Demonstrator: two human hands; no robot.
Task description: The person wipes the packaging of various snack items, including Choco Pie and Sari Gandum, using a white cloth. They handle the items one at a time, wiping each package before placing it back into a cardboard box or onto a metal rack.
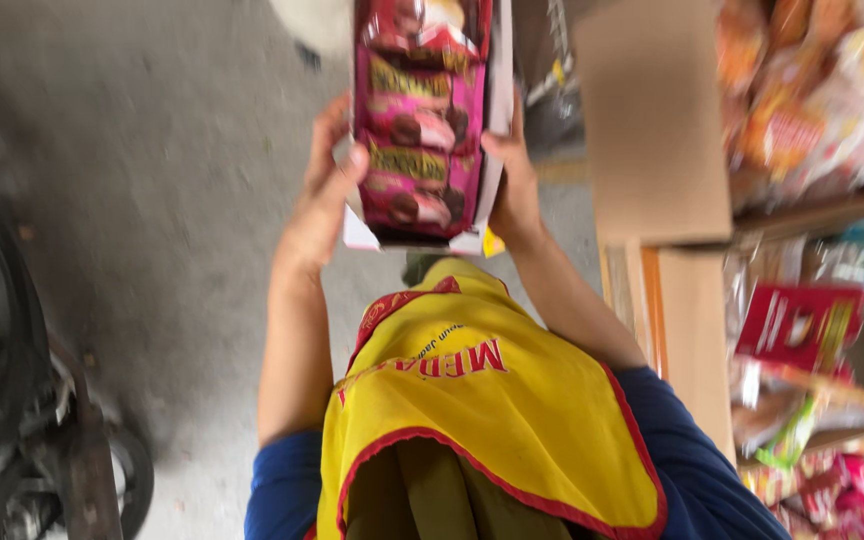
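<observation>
Gripping from both sides, my left hand (324,190) and right hand (514,190) clamp the white display carton (500,90) held out ahead of my chest, thumbs wrapped over its front edges. Between the 2 hands sits a row of pink snack packs (422,130), glossy film with chocolate-coated treats pictured on them. I judge the carton light but thin-walled and apt to flex, and the wrappers slippery, so the side walls near the bottom corners look like the safest hold. Below the hands hangs my yellow red-trimmed apron (482,400). Right of the right hand stand a brown cardboard box (652,130) and shelves of packaged snacks (822,100). Left lies grey concrete floor (152,150).
</observation>
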